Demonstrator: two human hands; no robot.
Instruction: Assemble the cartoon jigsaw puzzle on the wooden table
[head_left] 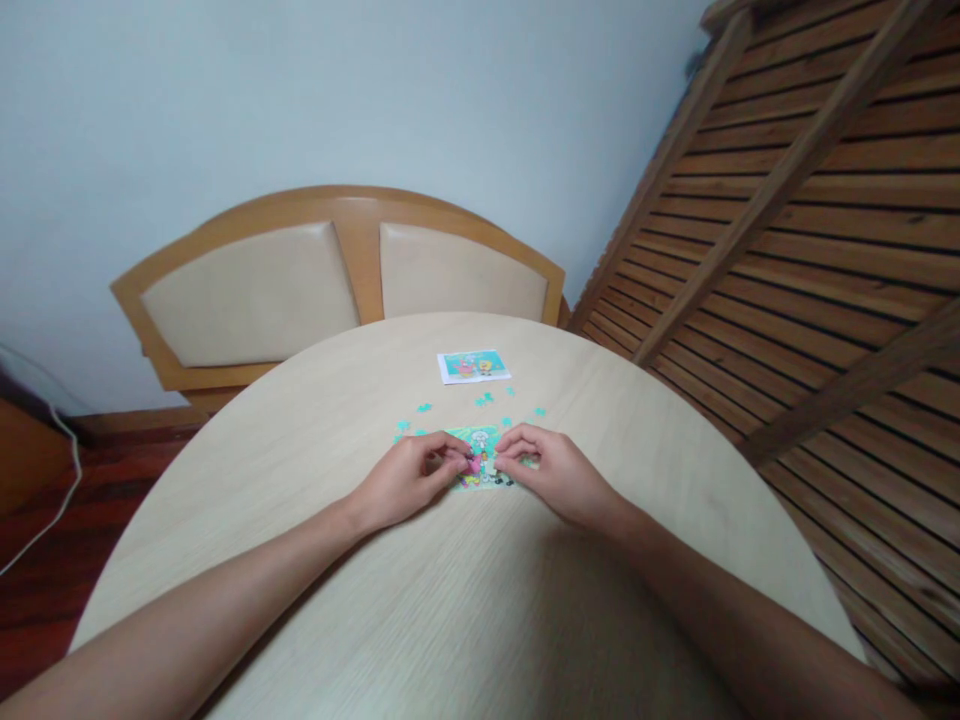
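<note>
A small, partly assembled jigsaw puzzle (481, 452) in green and pink lies on the round pale wooden table (465, 600). My left hand (409, 478) rests at the puzzle's left edge, its fingers curled and pinched on the pieces. My right hand (551, 470) sits at the puzzle's right edge, fingers curled and pressed on it. Whether either hand holds a loose piece is hidden by the fingers. Several loose teal pieces (485, 399) lie scattered just beyond the puzzle.
A small picture card (473, 366) lies farther back on the table. Behind the table stands a wooden bench (337, 280) with cream padded backs, against a pale wall. A slatted wooden frame (810, 250) leans at the right. A white cable (52, 500) runs at the left.
</note>
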